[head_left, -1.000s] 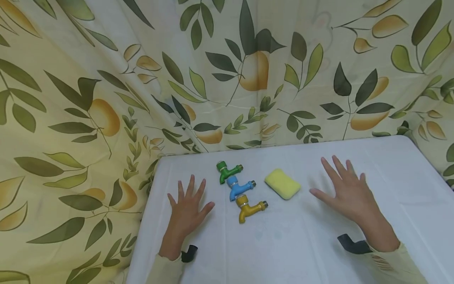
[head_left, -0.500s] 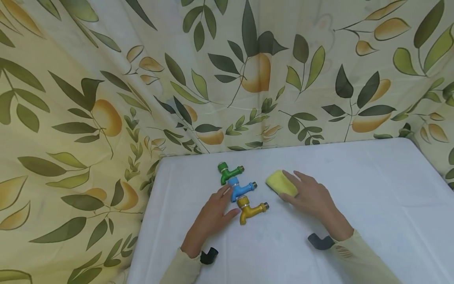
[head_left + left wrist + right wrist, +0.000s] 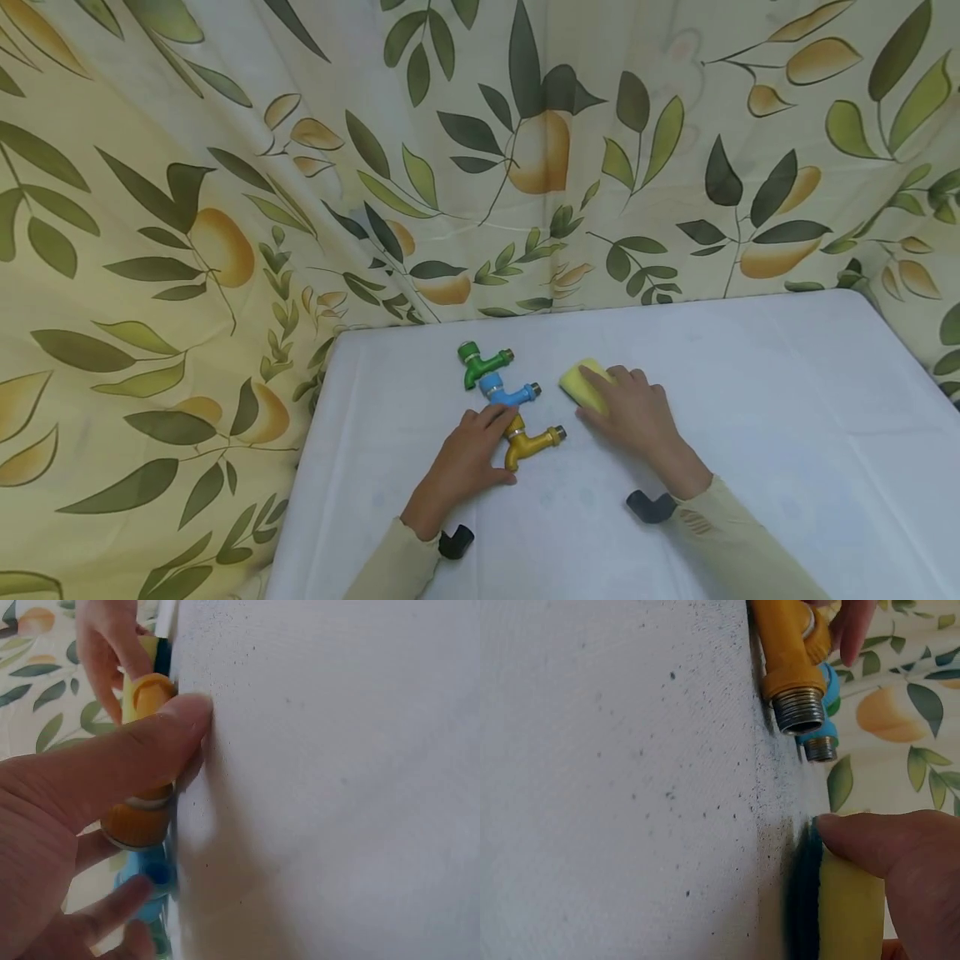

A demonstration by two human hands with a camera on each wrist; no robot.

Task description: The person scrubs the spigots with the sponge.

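My left hand (image 3: 465, 460) holds the yellow tap (image 3: 537, 442) at its handle and spout side, thumb near the spout and index finger by the handle. In the left wrist view, the thumb crosses in front of the tap (image 3: 154, 694) and hides part of it. The blue tap (image 3: 519, 400) lies just behind, partly covered by the fingers, and the green tap (image 3: 491, 364) lies farther back. My right hand (image 3: 639, 419) grips a yellow sponge (image 3: 574, 385) between thumb and fingers. Its dark scouring layer (image 3: 804, 900) faces the tabletop in the right wrist view.
A white-covered table (image 3: 780, 417) carries everything. A curtain with leaves and fruit (image 3: 420, 167) hangs along its back and left sides. Black curved pieces (image 3: 651, 506) are attached at both wrists.
Both hands came inward from spread positions beside the objects. My left hand moved right past the blue tap to the yellow one; my right moved left and took hold of the sponge.
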